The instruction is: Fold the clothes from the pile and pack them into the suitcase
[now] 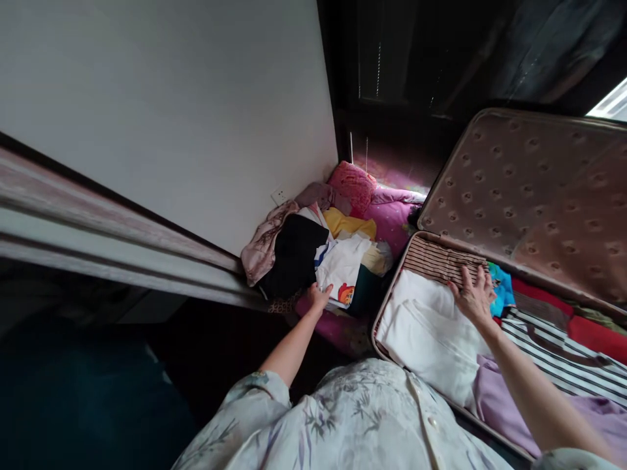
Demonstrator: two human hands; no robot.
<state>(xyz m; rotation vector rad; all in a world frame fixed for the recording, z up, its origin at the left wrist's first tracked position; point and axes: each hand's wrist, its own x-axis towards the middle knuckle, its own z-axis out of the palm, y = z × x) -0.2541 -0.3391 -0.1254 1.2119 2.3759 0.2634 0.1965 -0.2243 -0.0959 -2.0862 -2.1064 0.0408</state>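
My left hand (319, 299) is closed on the near-left edge of a white T-shirt (343, 261) with an orange-red cartoon print. That shirt lies on a heap of clothes beside a black garment (298, 254). To the right, an open suitcase (379, 313) is filled with folded clothes. My right hand (474, 294) lies there with fingers spread over a brown striped garment (426, 258), close to a bright blue printed piece (500, 290). White folded cloth (431, 333) sits nearer to me in the suitcase, next to a lilac garment (494, 391).
The suitcase lid (519, 183) stands raised at the back right. A black-and-white striped item (563, 356) fills the case's right part. Behind the heap are a yellow garment (347, 224) and a pink-red cushion (351, 186). A pale wall (196, 117) borders the left.
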